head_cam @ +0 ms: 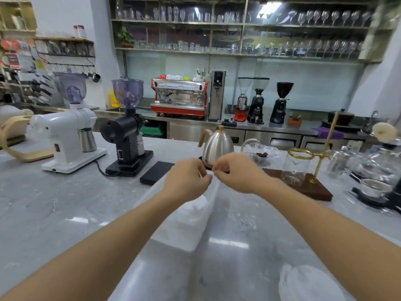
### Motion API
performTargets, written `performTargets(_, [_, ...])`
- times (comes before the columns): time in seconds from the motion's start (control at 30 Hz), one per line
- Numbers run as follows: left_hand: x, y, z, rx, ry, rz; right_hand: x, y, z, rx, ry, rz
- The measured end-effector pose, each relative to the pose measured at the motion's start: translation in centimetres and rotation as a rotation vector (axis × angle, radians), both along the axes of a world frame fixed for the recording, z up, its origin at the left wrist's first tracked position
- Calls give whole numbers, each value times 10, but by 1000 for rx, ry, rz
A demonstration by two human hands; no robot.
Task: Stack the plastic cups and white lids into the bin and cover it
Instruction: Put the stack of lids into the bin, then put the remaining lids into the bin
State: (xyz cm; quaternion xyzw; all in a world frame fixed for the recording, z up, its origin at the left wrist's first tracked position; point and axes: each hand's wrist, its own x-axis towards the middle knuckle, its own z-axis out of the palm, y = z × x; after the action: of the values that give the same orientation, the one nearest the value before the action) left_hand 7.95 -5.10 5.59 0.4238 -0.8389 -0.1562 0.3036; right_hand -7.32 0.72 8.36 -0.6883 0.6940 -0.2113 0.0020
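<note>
A clear plastic bag (186,216) holding a white stack, probably lids, lies on the grey counter in the middle of the view. My left hand (186,181) and my right hand (236,172) meet above its far end. Both pinch the thin plastic at the bag's mouth, fingers curled, thumbs close together. A second bagged white stack (303,283) lies at the lower right, partly hidden by my right forearm. No bin and no loose cups show in the view.
Behind my hands stand a steel kettle (218,146), a black scale (156,172), a black grinder (128,135) and a white grinder (69,137). A wooden drip stand (303,183) with a glass jar and more glassware (373,170) fill the right side.
</note>
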Motion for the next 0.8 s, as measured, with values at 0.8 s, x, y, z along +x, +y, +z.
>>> performTargets(0.8, [-31,183,-141,470,125,-439,-43,266,-148,-124,-755,-364])
